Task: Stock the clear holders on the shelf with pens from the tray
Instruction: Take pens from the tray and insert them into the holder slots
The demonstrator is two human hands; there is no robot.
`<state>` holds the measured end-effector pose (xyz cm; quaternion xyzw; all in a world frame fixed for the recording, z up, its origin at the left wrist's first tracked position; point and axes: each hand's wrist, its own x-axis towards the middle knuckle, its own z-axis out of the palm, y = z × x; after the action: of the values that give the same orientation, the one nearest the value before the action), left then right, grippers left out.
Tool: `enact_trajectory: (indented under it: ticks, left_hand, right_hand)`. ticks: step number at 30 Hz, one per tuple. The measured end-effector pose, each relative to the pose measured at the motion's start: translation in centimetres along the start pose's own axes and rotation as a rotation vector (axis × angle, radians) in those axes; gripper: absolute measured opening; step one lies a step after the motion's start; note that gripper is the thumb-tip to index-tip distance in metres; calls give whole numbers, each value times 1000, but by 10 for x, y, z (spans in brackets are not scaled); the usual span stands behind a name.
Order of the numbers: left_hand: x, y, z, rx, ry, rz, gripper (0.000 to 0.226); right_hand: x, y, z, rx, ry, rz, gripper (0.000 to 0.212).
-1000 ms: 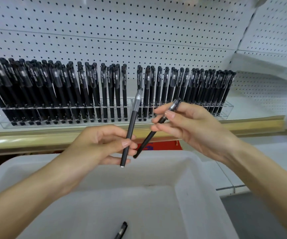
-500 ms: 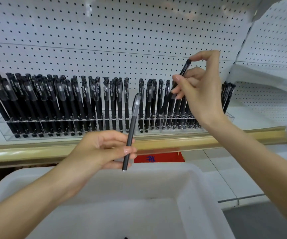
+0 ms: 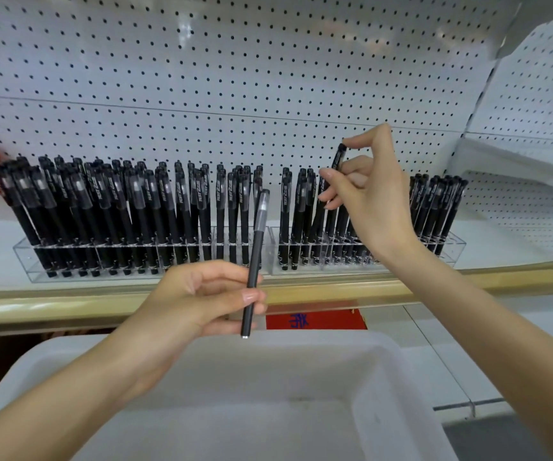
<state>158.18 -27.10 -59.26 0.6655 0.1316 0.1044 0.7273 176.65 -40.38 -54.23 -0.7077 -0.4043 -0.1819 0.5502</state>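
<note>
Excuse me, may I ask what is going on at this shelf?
A person is stocking black pens. The right hand pinches a pen by its top, its lower end among those standing in the right holder. The left hand holds a second pen upright near the tray. The left holder looks mostly full.

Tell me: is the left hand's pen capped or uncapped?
Capped: a clear cap covers the upper end of the pen in the left hand.
</note>
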Motion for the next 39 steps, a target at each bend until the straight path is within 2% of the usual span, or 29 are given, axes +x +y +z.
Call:
enact_trajectory:
  ticks: [7, 12, 21, 25, 27, 31, 33, 39]
  left_hand:
    - [-1, -3, -1, 37, -13, -22, 24]
    - [-1, -3, -2, 44, -10, -33, 18]
    - [-1, -4, -2, 50, -4, -48, 16]
    - [-2, -4, 0, 39, -23, -43, 26]
    - [-2, -5, 3, 21, -39, -44, 30]
    - [-3, -7, 11, -31, -89, -40, 33]
    - [-3, -8, 16, -23, -94, -28, 31]
    - [-2, -12, 24, 146, -29, 51, 21]
  right_hand:
    - [-5, 14, -2, -36, -42, 79, 20]
    - [0, 23, 1, -243, -42, 7, 7]
    - [-1, 18, 1, -254, -121, 36, 12]
    - [-6, 6, -5, -170, -93, 118, 19]
    - [-12, -7, -8, -37, -90, 197, 17]
    - [-35, -34, -5, 207, -354, 348, 20]
    - [-44, -38, 1, 294, -420, 408, 27]
    - [-48, -42, 6, 402, -355, 477, 25]
